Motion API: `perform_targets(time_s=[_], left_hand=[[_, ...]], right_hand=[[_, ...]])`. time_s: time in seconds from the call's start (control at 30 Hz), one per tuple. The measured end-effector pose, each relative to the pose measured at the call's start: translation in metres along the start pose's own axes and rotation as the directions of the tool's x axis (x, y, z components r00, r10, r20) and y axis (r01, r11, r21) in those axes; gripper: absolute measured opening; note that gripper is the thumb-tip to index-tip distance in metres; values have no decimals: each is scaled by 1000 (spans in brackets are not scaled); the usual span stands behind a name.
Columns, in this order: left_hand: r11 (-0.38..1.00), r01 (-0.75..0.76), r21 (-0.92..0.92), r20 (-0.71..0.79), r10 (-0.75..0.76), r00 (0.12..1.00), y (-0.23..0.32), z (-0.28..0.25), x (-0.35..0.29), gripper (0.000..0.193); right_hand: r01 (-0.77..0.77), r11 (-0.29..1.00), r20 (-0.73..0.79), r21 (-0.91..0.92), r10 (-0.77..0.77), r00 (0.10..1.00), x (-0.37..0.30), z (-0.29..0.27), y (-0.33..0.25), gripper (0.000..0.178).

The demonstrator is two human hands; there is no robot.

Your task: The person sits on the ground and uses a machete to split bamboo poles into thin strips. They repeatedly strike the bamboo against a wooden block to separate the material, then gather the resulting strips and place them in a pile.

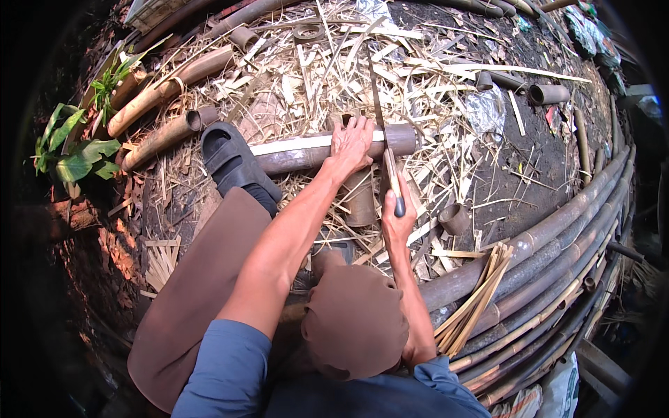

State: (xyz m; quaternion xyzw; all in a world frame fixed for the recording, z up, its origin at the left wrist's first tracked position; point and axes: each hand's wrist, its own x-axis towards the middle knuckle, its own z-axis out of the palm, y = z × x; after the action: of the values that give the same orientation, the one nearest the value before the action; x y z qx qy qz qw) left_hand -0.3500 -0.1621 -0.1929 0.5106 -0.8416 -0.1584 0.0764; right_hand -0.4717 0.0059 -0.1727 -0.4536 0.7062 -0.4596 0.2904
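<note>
A brown bamboo pole (296, 161) lies crosswise in front of me, with a pale flat strip (289, 145) along its top. My left hand (351, 145) is closed over the pole and strip near the right end. In my right hand (398, 221) is the handle of a handsaw (378, 97); its long thin blade points away from me and crosses the pole just right of my left hand. Whether the teeth are in the bamboo is hard to see. A foot in a black sandal (233, 161) rests against the pole's left part. A shorter bamboo piece (361, 198) lies under the pole.
Pale shavings (279, 90) cover the ground. Long bamboo poles (543, 237) curve along the right, with a bundle of split sticks (481, 303) on them. Short bamboo offcuts (454, 219) lie about. Thicker bamboo lengths (171, 90) and a leafy plant (77, 157) are at left.
</note>
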Motion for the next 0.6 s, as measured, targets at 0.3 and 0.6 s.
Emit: perform_targets(time_s=[0.3, 0.6], left_hand=[[999, -7, 33, 83, 4, 997, -12, -13, -4, 83], [1000, -17, -16, 70, 18, 997, -19, -4, 4, 85]], right_hand=[[-109, 992, 69, 62, 104, 992, -59, -28, 16, 46], [-17, 1000, 88, -10, 18, 996, -163, -110, 16, 51]])
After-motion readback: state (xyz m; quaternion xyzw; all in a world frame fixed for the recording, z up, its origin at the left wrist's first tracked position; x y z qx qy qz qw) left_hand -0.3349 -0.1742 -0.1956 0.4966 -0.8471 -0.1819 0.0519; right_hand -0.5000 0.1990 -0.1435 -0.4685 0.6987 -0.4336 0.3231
